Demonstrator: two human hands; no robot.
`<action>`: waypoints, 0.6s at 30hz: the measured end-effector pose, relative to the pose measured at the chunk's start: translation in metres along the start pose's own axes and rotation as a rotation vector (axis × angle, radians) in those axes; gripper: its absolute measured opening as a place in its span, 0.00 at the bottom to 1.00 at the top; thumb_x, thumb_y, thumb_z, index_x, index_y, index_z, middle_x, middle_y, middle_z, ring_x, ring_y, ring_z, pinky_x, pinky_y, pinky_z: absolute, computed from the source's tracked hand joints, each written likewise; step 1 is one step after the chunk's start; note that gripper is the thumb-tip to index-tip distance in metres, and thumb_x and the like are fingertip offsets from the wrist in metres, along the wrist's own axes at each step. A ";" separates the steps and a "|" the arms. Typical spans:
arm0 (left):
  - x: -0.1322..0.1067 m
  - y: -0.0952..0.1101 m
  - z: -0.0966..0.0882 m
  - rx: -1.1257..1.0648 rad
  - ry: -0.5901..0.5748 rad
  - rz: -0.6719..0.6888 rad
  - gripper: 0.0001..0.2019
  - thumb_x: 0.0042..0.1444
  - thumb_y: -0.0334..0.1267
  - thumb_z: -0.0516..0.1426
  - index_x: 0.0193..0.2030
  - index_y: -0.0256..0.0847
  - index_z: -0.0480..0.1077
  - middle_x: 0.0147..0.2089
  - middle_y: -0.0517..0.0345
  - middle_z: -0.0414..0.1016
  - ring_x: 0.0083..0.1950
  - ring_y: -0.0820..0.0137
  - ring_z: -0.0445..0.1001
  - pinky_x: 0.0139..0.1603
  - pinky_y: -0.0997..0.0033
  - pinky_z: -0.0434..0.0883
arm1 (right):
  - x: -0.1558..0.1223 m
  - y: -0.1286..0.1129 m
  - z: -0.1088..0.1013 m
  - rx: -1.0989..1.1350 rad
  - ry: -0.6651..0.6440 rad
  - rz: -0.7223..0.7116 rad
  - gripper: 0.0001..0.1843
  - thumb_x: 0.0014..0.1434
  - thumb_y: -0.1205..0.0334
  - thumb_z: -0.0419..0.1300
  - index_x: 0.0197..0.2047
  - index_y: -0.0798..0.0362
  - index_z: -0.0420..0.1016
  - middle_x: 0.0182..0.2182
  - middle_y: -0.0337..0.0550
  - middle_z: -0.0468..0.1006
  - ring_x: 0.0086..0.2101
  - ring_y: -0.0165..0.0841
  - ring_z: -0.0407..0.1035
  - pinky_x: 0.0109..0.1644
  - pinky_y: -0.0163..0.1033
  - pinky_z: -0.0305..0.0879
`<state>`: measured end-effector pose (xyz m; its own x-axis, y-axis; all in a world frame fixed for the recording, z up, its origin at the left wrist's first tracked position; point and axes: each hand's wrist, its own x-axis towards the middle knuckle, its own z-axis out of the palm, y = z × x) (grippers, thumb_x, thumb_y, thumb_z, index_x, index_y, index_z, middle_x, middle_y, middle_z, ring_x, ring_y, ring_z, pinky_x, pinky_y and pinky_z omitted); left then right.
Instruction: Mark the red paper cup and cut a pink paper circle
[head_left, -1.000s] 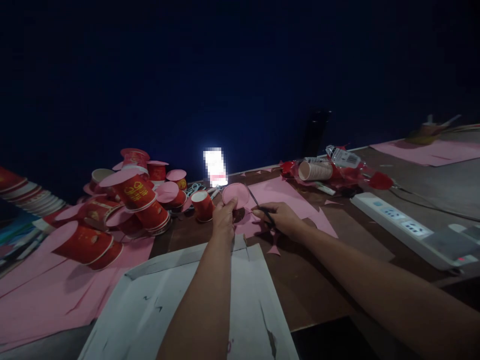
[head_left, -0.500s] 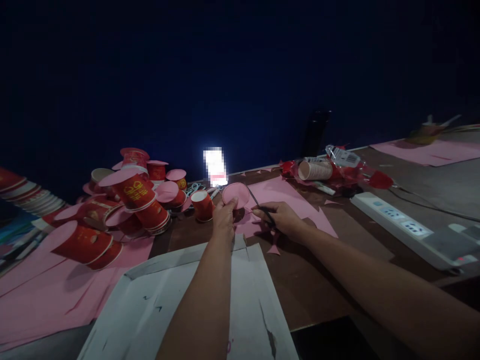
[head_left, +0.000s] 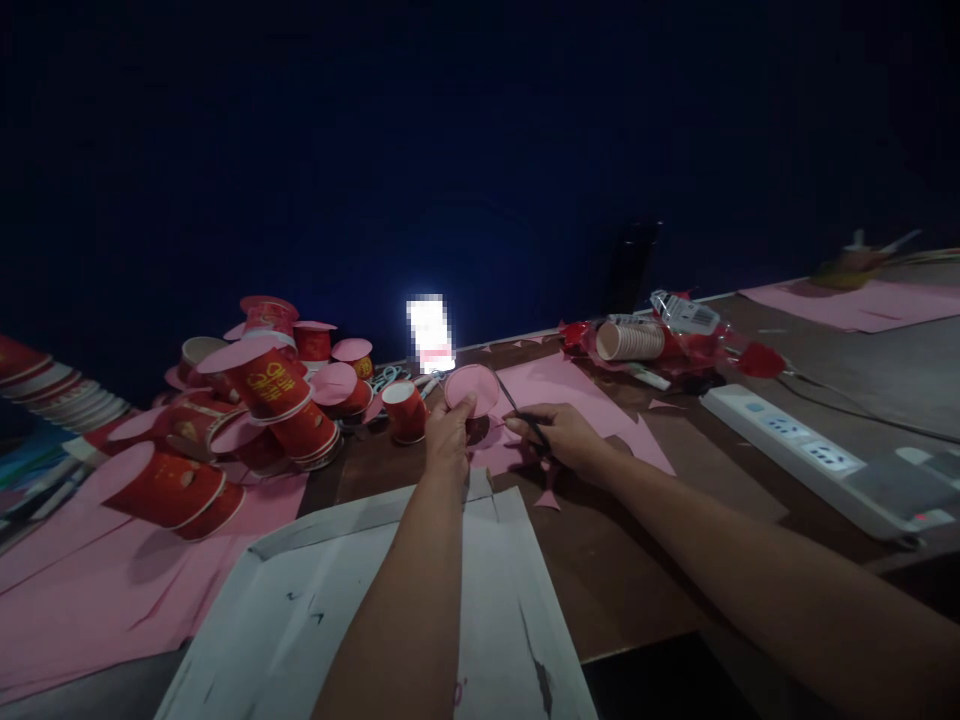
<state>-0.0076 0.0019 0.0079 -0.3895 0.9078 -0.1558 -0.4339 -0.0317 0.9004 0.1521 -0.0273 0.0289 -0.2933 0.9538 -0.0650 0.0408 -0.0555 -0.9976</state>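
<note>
My left hand is closed, thumb on top, on a pink paper disc held above the table. Something dark shows under the disc; I cannot tell whether it is a cup. In my right hand is a pair of dark scissors, its blades pointing up and left beside the disc's right edge. Beneath both hands lies a sheet of pink paper. A small pink paper scrap rests just below the scissors. Close to my left hand stands a red paper cup with a white inside.
Several red cups topped with pink discs crowd the left. A white cardboard piece lies in front. To the right are a power strip and a sleeve of stacked cups. A bright blurred screen stands at the back.
Hardly anything differs. Both hands keep their places, with the disc and the scissors held as before.
</note>
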 end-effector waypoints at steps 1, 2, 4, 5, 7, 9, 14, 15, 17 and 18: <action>0.000 0.000 0.000 0.001 -0.003 0.004 0.23 0.31 0.39 0.68 0.38 0.37 0.73 0.27 0.61 0.72 0.21 0.79 0.66 0.23 0.78 0.64 | 0.000 0.000 0.000 0.000 -0.002 0.003 0.29 0.43 0.45 0.69 0.41 0.59 0.78 0.21 0.37 0.72 0.20 0.24 0.62 0.20 0.30 0.63; 0.000 0.000 0.000 0.004 -0.009 0.010 0.23 0.31 0.40 0.68 0.38 0.37 0.73 0.27 0.61 0.72 0.21 0.79 0.67 0.23 0.78 0.64 | 0.000 0.000 0.000 -0.001 -0.004 0.007 0.29 0.43 0.44 0.69 0.41 0.59 0.78 0.21 0.37 0.72 0.20 0.24 0.62 0.20 0.30 0.63; -0.001 0.000 0.000 0.010 -0.020 0.018 0.23 0.31 0.40 0.68 0.38 0.37 0.73 0.27 0.61 0.72 0.21 0.79 0.67 0.23 0.78 0.64 | 0.000 0.000 -0.001 -0.005 -0.008 0.009 0.29 0.43 0.44 0.68 0.40 0.59 0.78 0.21 0.37 0.71 0.20 0.23 0.61 0.20 0.30 0.63; -0.001 0.000 0.000 0.011 -0.023 0.018 0.23 0.32 0.40 0.68 0.38 0.37 0.73 0.27 0.61 0.72 0.21 0.79 0.66 0.23 0.78 0.64 | 0.000 0.000 -0.001 -0.004 -0.006 0.006 0.28 0.43 0.44 0.68 0.40 0.59 0.78 0.21 0.36 0.71 0.20 0.23 0.61 0.20 0.30 0.62; -0.001 0.000 0.000 0.011 -0.021 0.013 0.23 0.32 0.40 0.68 0.39 0.37 0.73 0.26 0.62 0.71 0.20 0.79 0.66 0.22 0.78 0.64 | -0.001 -0.001 0.000 0.006 -0.004 -0.001 0.27 0.43 0.44 0.68 0.40 0.58 0.78 0.20 0.35 0.70 0.19 0.23 0.60 0.19 0.30 0.61; -0.001 0.000 0.000 0.012 -0.020 0.004 0.23 0.32 0.40 0.68 0.39 0.37 0.73 0.25 0.63 0.70 0.19 0.79 0.64 0.22 0.78 0.63 | -0.001 -0.001 0.000 0.020 -0.002 0.001 0.27 0.43 0.45 0.69 0.39 0.58 0.78 0.20 0.35 0.69 0.19 0.23 0.59 0.19 0.30 0.61; 0.000 -0.001 -0.001 0.024 -0.015 0.005 0.22 0.33 0.39 0.67 0.38 0.37 0.73 0.25 0.62 0.70 0.19 0.79 0.64 0.21 0.78 0.63 | -0.002 -0.002 0.002 0.026 0.009 -0.008 0.28 0.43 0.45 0.69 0.40 0.59 0.78 0.20 0.35 0.69 0.20 0.23 0.60 0.22 0.32 0.66; 0.000 -0.001 -0.001 0.025 -0.009 0.011 0.22 0.32 0.39 0.67 0.38 0.37 0.73 0.25 0.62 0.71 0.20 0.79 0.65 0.22 0.78 0.63 | -0.002 -0.003 0.003 0.026 0.014 -0.011 0.28 0.43 0.45 0.69 0.40 0.59 0.78 0.20 0.35 0.69 0.20 0.23 0.60 0.22 0.32 0.66; 0.000 -0.001 -0.001 0.032 0.000 0.017 0.21 0.33 0.39 0.67 0.38 0.37 0.73 0.25 0.63 0.70 0.19 0.80 0.64 0.21 0.79 0.62 | -0.003 -0.003 0.004 0.023 0.025 -0.012 0.27 0.43 0.45 0.69 0.39 0.59 0.78 0.19 0.35 0.68 0.20 0.23 0.60 0.22 0.31 0.65; 0.000 -0.001 -0.001 0.029 0.002 0.021 0.21 0.33 0.39 0.67 0.38 0.37 0.73 0.25 0.63 0.70 0.19 0.80 0.64 0.21 0.79 0.62 | -0.003 -0.003 0.004 0.017 0.031 -0.011 0.27 0.43 0.44 0.69 0.39 0.59 0.78 0.19 0.35 0.68 0.20 0.23 0.60 0.21 0.31 0.65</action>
<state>-0.0081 0.0014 0.0066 -0.3997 0.9062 -0.1377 -0.4017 -0.0381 0.9150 0.1492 -0.0311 0.0322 -0.2636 0.9631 -0.0534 0.0216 -0.0494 -0.9985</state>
